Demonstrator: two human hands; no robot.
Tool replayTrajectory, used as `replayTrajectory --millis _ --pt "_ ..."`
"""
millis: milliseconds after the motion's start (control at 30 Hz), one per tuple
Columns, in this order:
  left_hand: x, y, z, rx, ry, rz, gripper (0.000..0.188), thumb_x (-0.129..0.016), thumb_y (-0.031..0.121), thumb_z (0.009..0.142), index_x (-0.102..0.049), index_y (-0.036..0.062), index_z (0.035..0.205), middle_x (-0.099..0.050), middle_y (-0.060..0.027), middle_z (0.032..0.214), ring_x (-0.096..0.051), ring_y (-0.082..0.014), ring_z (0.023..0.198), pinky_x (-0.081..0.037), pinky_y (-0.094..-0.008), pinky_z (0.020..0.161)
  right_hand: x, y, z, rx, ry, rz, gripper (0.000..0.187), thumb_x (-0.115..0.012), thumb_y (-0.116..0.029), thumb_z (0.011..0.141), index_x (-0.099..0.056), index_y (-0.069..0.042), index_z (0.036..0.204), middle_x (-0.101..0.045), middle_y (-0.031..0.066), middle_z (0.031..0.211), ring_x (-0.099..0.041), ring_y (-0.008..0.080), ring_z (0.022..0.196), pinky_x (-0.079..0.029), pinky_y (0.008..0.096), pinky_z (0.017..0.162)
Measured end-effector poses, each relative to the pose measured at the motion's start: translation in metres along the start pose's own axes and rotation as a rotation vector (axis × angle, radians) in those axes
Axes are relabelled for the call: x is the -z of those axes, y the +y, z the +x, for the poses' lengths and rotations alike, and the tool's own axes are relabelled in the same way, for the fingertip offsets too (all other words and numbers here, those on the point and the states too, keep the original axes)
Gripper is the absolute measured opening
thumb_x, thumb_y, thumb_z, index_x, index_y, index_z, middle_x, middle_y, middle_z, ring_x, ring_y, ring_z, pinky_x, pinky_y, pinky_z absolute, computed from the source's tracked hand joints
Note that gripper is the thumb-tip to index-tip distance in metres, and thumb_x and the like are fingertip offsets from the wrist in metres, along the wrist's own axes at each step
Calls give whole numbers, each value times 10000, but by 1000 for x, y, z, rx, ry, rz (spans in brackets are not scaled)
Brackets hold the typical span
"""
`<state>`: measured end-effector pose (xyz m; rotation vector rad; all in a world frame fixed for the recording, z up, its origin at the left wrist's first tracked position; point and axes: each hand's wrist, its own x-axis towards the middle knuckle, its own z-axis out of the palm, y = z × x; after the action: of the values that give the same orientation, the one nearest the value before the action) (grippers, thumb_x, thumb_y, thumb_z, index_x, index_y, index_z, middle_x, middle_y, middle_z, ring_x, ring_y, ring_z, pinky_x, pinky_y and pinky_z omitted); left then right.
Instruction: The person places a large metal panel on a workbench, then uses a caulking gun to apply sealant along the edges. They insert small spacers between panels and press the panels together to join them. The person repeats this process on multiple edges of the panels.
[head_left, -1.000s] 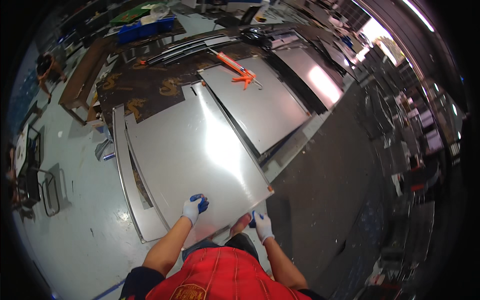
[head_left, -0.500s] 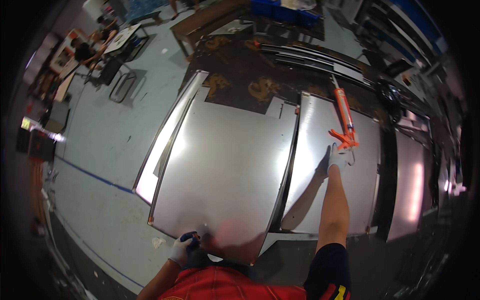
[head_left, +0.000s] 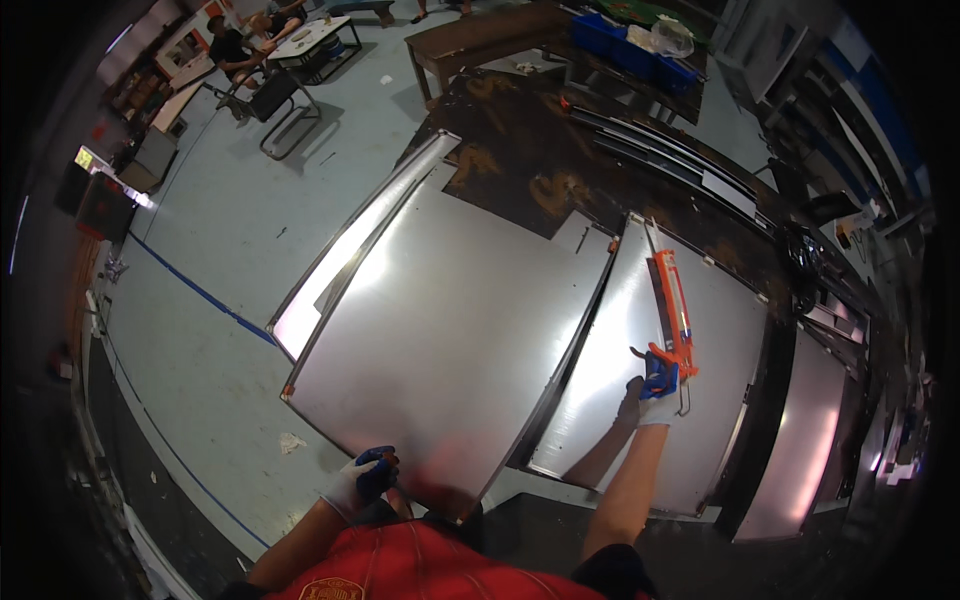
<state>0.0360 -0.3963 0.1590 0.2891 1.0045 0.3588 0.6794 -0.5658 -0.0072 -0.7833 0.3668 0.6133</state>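
My right hand (head_left: 658, 388), in a blue and white glove, is closed around the handle of an orange caulking gun (head_left: 672, 295). The gun's nozzle points away from me, over the right metal panel (head_left: 610, 350). My left hand (head_left: 370, 476), gloved the same way, has its fingers curled at the near edge of the large metal panel (head_left: 460, 300) in front of me. A small brownish bit shows at those fingertips, too small to name.
Another narrow panel (head_left: 350, 250) lies under the large one's left side. Dark strips (head_left: 670, 155) lie along the table's far part. One more panel (head_left: 795, 430) is at the right. Blue bins (head_left: 630, 55) stand farther back. A seated person (head_left: 235, 50) is far left, near a chair (head_left: 285, 105).
My right hand now wraps the caulking gun's handle, and both sit nearer to me. My left hand stays by the panel's near edge. The whole view has shifted.
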Motion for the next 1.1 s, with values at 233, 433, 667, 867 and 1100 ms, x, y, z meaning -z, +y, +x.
replayTrajectory --millis 233,433,667,867,1100 --pt "49 15 8 -100 -180 -150 428 -637 280 1087 -583 69 1455 -655 -68 1228 -632 -215 1034 -532 -371 920 -7 12 -35 -190 -474 407 478 -477 -367 1163 -537 -79 1540 -647 124 1483 -370 67 509 -340 194 418" --pt "131 54 32 -374 -134 -2 396 -627 278 1102 -600 76 1440 -664 -74 1267 -644 -204 1118 -537 -352 979 -48 95 -237 -27 -379 -49 414 -566 -458 1117 -586 -112 1344 -674 59 1236 -668 248 1170 -534 493 1074" --pt "189 151 32 -349 -218 -306 331 -646 203 1086 -647 96 1400 -692 -67 1268 -664 -209 1130 -563 -337 963 -110 183 -496 -123 -466 -275 429 -563 -389 1121 -545 -13 1325 -660 156 1135 -662 386 1192 -494 645 1103" --pt "228 221 43 -326 -212 -329 341 -673 210 1069 -653 101 1391 -711 -65 1184 -670 -198 1059 -566 -340 904 -133 239 -644 -149 -410 -480 399 -544 -315 1137 -534 36 1326 -687 174 1137 -710 338 1057 -556 567 1032" --pt "229 263 2 -382 -174 -236 328 -674 270 1080 -660 93 1357 -728 -75 1197 -685 -190 1008 -564 -335 857 -157 267 -690 -106 -446 -531 469 -641 -296 1088 -490 47 1369 -671 197 1099 -720 350 988 -598 580 919"
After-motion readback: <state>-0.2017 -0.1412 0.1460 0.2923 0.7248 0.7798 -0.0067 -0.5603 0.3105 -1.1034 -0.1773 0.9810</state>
